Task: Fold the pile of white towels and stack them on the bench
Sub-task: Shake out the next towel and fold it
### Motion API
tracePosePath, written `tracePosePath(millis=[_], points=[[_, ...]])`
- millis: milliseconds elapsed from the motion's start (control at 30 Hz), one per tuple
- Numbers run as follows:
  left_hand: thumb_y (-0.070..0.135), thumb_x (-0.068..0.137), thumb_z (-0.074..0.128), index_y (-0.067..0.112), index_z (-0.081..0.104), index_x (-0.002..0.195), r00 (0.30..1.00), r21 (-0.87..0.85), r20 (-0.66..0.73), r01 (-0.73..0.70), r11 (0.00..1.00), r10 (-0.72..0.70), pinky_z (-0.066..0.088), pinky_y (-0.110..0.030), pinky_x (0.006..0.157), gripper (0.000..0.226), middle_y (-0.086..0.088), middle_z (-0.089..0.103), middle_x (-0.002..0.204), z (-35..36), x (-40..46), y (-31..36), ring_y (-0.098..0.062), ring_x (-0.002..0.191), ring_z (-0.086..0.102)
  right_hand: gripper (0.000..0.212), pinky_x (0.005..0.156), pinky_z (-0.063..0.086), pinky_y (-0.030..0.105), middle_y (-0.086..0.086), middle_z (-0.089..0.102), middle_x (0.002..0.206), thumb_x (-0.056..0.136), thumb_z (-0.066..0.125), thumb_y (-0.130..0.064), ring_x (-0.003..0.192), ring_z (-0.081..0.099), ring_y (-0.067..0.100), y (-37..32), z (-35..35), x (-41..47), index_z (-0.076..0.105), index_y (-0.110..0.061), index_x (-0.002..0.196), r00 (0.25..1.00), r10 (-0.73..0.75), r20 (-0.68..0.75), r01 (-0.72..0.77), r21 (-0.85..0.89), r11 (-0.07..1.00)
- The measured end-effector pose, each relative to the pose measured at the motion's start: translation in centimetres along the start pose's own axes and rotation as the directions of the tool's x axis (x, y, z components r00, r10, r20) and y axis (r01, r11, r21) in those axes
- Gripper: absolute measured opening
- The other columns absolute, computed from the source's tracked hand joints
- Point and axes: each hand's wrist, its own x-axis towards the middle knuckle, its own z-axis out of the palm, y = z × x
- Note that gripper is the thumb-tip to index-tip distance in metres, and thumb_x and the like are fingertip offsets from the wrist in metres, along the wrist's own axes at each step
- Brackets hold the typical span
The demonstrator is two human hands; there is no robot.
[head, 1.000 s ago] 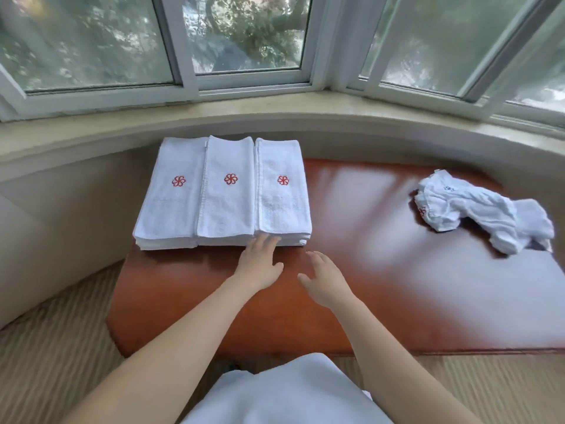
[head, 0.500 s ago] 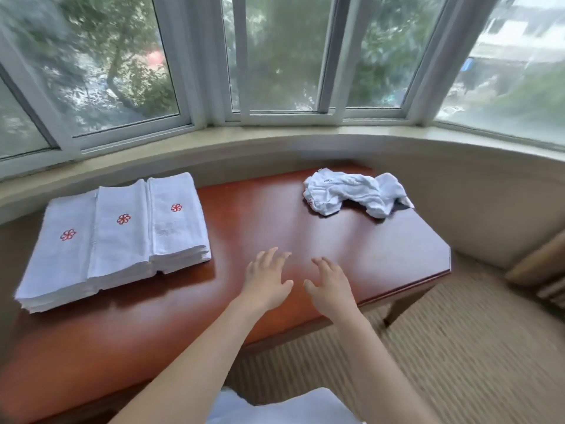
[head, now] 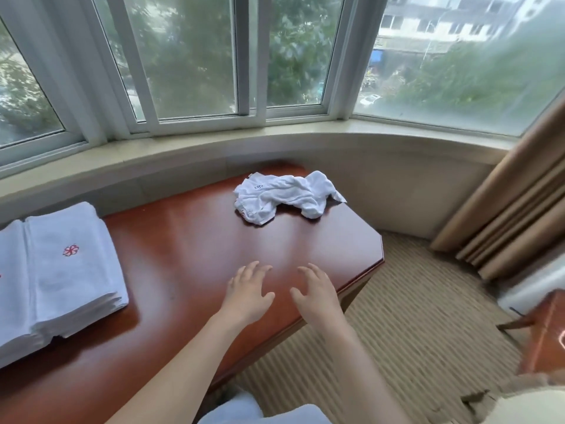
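So both hands are empty right now. The left hand (head: 248,293) and the right hand (head: 316,290) sit side by side over the near right part of the bench (head: 183,240), palms down, fingers spread loose and a bit curled, holding nothing. Can't tell whether the fingertips actually touch the wood or just float above it.

The crumpled towel (head: 282,195) lies at the far right corner of the bench, bunched up in a lumpy heap, well apart from both hands with bare glossy wood in between. Nothing sits in the way.

Over on the left end are the folded towels (head: 65,270), neat stacks side by side, the nearest one showing a little red flower logo (head: 71,250) on top. Part of that group runs off the left edge of the view.

Behind the bench is a curved windowsill (head: 275,142) under a bay window, a tan curtain (head: 516,203) hangs at right, and the floor is beige carpet (head: 412,316).
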Motion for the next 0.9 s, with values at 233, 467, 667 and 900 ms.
tracePosePath(millis=[233, 467, 667, 900], points=[[0.044, 0.096, 0.059, 0.036, 0.035, 0.155, 0.999, -0.103, 0.029, 0.018, 0.995, -0.015, 0.020, -0.044, 0.124, 0.064, 0.001, 0.019, 0.168, -1.6, 9.7, 0.1, -0.022, 0.154, 0.016, 0.056, 0.125, 0.019, 0.036, 0.001, 0.031, 0.166, 0.098, 0.059, -0.033, 0.154, 0.022, 0.018, -0.1, -2.4, 9.4, 0.047, -0.023, 0.152, 0.999, 0.035, 0.036, -0.032, -0.083, 0.996], [0.043, 0.097, 0.058, 0.035, 0.036, 0.155, 0.988, -0.196, 0.092, 0.137, 0.971, -0.121, 0.020, -0.043, 0.125, 0.063, 0.003, 0.018, 0.169, -1.7, 15.9, -3.1, -0.022, 0.155, 0.016, 0.056, 0.125, 0.021, 0.036, -0.001, 0.030, 0.166, 0.098, 0.059, -0.035, 0.154, 0.023, 0.018, -1.3, -0.7, 17.0, 0.047, -0.026, 0.152, 0.987, 0.054, 0.149, -0.031, -0.150, 0.988], [0.043, 0.098, 0.057, 0.036, 0.034, 0.156, 0.966, -0.253, 0.146, 0.244, 0.936, -0.212, 0.018, -0.041, 0.126, 0.063, 0.004, 0.017, 0.169, -0.9, 19.2, -5.0, -0.022, 0.155, 0.015, 0.057, 0.124, 0.022, 0.036, -0.002, 0.030, 0.166, 0.097, 0.059, -0.035, 0.154, 0.024, 0.016, -1.5, 0.3, 22.2, 0.047, -0.028, 0.151, 0.971, 0.032, 0.238, 0.012, -0.181, 0.983], [0.042, 0.098, 0.055, 0.035, 0.032, 0.157, 0.947, -0.267, 0.149, 0.316, 0.910, -0.285, 0.018, -0.039, 0.126, 0.064, 0.004, 0.015, 0.170, -0.3, 25.6, -3.8, -0.021, 0.156, 0.013, 0.055, 0.124, 0.023, 0.035, -0.002, 0.031, 0.165, 0.098, 0.059, -0.032, 0.154, 0.023, 0.016, 0.9, -0.1, 30.2, 0.047, -0.026, 0.151, 0.952, -0.009, 0.306, 0.057, -0.147, 0.987]])
